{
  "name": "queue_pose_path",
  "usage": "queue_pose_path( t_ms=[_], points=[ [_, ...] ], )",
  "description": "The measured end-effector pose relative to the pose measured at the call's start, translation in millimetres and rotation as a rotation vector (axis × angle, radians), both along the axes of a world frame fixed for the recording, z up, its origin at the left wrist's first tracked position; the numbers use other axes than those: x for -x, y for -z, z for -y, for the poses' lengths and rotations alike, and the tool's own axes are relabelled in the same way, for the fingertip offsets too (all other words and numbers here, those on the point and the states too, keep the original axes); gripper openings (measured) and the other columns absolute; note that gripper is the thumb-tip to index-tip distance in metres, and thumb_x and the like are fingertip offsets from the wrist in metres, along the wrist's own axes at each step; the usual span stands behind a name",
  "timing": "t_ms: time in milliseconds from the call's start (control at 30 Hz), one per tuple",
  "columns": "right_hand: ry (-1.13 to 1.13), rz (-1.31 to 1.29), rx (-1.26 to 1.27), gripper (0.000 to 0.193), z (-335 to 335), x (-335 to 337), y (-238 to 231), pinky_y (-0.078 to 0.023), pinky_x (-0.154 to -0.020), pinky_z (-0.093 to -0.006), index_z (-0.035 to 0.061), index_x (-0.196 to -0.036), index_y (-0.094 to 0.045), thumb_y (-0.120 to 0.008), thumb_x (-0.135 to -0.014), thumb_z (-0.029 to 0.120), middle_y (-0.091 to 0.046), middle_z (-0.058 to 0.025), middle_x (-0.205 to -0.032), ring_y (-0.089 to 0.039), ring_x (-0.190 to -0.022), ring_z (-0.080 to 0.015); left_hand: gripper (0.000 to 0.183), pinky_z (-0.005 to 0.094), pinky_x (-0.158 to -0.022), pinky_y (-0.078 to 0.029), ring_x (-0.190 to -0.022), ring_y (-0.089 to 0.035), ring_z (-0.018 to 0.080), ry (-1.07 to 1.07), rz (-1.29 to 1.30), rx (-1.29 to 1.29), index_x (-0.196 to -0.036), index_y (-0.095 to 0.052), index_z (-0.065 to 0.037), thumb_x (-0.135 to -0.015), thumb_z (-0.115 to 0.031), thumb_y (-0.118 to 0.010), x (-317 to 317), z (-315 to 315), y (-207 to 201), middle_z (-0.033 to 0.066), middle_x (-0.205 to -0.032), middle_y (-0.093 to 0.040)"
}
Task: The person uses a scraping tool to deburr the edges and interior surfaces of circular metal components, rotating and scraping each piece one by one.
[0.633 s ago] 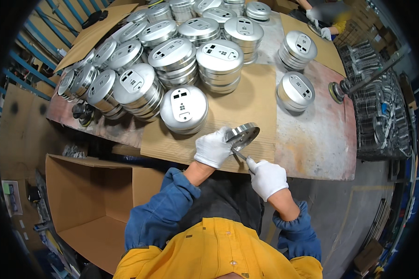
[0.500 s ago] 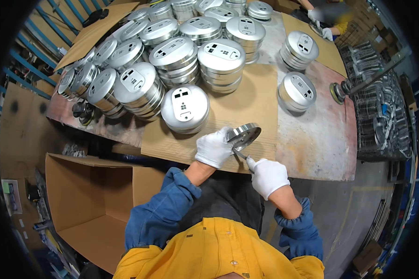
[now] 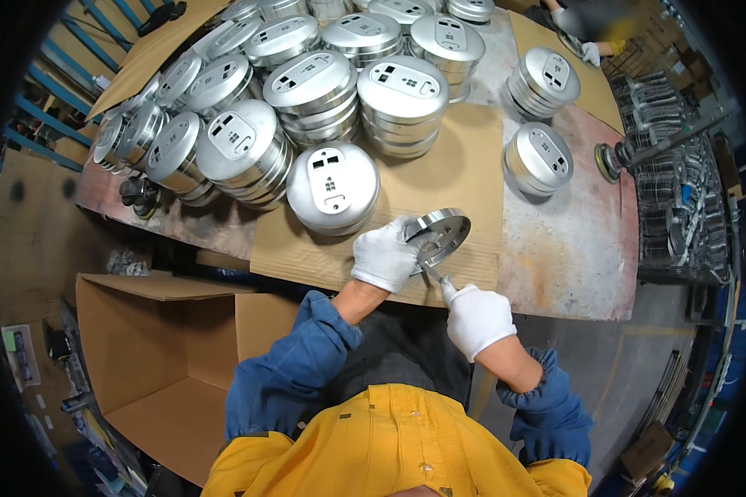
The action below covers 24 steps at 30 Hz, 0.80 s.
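My left hand (image 3: 385, 255), in a white glove, grips the near left edge of a round silver metal cover (image 3: 451, 235), which is tilted so its hollow inside faces right and toward me. Gloved in white too, my right hand (image 3: 479, 318) is closed on a thin metal hand tool (image 3: 433, 272). The tool's tip reaches the cover's lower rim by my left fingers; its exact kind is too small to tell. Just beyond my left hand stands a stack of silver covers (image 3: 333, 187) with cut-out openings on top.
Many more stacked covers (image 3: 403, 88) fill the table's far left. Two shorter stacks (image 3: 539, 159) stand at the right. Cardboard (image 3: 464, 182) lies under my work. An open carton (image 3: 157, 348) sits below left. Beyond the table's right edge is a wire rack of metal parts (image 3: 680, 182). A co-worker's gloved hand (image 3: 590, 54) shows at the far right.
The cover in my left hand has tipped, showing more of its hollow inside. Both hands keep their grips, and the tool remains at the rim. The whole view has shifted slightly.
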State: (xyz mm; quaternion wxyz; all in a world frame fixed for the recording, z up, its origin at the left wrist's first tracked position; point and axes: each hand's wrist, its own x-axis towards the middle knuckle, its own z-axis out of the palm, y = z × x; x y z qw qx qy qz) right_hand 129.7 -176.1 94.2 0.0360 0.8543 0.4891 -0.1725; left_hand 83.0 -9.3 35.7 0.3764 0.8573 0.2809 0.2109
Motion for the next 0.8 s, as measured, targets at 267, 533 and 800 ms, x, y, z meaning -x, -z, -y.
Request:
queue_pose_path(
  t_ms=[267, 533, 800],
  points=[
    [0.158, 0.183, -0.295, 0.055, 35.0, 40.5, 87.2, -0.049, -0.046, -0.0382, 0.0116, -0.132, -0.051, -0.054, -0.077, 0.008, -0.055, -0.0097, -0.076, -0.06, -0.052, -0.0246, 0.032, 0.0352, -0.062, -0.053, -0.068, -0.067, 0.0296, -0.14, 0.008, 0.031, -0.089, -0.068, -0.004, -0.072, -0.029, -0.08, 1.3, 2.0, 6.7, 0.0145, -0.075, -0.068],
    [0.222, -0.021, -0.278, 0.04, 40.7, 19.3, 52.2, -0.051, -0.057, -0.043, 0.0257, -0.126, -0.054, -0.056, -0.087, 0.021, -0.062, -0.0104, -0.078, -0.064, -0.064, -0.0314, 0.034, 0.0364, -0.061, -0.052, -0.067, -0.067, 0.0306, -0.13, 0.022, -0.018, -0.088, -0.067, -0.004, -0.073, -0.031, -0.079, 8.5, 4.0, 14.4, 0.0154, -0.073, -0.067],
    [0.12, -0.056, -0.042, 0.038, 19.3, 8.4, 7.6, -0.051, -0.062, -0.0427, 0.0188, -0.124, -0.057, -0.05, -0.087, 0.016, -0.062, -0.0126, -0.082, -0.065, -0.07, -0.0321, 0.03, 0.0356, -0.055, -0.051, -0.06, -0.065, 0.0295, -0.035, 0.065, -0.16, -0.088, -0.066, -0.006, -0.074, -0.029, -0.078, 13.3, 9.9, 1.9, 0.0134, -0.067, -0.066]
  ],
)
